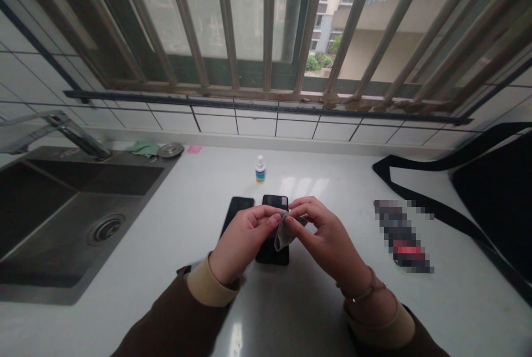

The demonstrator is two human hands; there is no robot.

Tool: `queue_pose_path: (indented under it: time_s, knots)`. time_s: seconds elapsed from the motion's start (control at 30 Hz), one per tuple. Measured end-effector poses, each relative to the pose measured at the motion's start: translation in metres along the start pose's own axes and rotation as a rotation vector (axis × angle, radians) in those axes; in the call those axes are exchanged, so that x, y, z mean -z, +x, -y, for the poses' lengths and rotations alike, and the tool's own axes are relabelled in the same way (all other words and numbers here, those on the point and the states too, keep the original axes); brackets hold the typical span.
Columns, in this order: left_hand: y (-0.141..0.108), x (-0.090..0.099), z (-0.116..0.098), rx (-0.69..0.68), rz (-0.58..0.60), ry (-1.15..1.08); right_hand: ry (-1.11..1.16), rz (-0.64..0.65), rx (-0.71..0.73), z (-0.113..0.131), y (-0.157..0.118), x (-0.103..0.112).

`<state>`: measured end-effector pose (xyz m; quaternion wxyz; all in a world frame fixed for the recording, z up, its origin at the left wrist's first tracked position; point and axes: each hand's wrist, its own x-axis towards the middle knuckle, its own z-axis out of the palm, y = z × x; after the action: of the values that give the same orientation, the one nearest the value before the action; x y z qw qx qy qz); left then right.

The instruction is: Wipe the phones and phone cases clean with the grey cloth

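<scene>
1. pinching a small gray cloth point(285, 233) between them, the left hand point(243, 240) and right hand point(328, 235) hover over two black phones near the middle of the surface point(457, 312).
2. the fingers of both hands are closed on the cloth, each thumb and forefinger nipping one side of it, while its lower part hangs loose between the hands.
3. the cloth sits in the air directly above the right-hand phone; whether it touches the glass is hidden.
4. it looks light, thin and limp, so it will fold and drape with no resistance; a pinch at a corner or edge should hold it best.
5. the left phone point(236, 208) and other phone point(272, 254) lie flat side by side, the second partly under the hands. both seem stiff, slick and fragile, so their side edges look like the safest hold.
6. a small white bottle point(260, 170) with a blue label stands upright beyond the phones; it seems light and easy to grip around its body.
7. to the left lie a steel sink point(83, 224), a faucet point(78, 135), a green rag point(143, 149), a round metal lid point(170, 150) and a pink note point(193, 149).
8. to the right lie a blurred object point(401, 238) and a black bag point(490, 202) with its strap, below a barred window point(266, 24).
</scene>
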<state>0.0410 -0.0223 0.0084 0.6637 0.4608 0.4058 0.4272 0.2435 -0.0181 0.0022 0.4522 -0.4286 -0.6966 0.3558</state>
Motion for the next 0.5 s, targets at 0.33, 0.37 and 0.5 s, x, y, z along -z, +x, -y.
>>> queue_pose_path:
  time_s: [0.33, 0.37, 0.5]
  knots:
    - [0.0011, 0.0007, 0.0017, -0.026, 0.009, 0.009, 0.031, 0.001, -0.033, 0.0002, -0.0002, -0.0014]
    - [0.0015, 0.0009, 0.0021, -0.028, 0.009, 0.010, 0.034, 0.001, -0.032, 0.0006, -0.0002, -0.0016]
    - [0.0025, 0.0013, 0.0038, -0.027, -0.006, 0.018, 0.031, -0.009, -0.006, 0.0024, -0.0007, -0.0022]
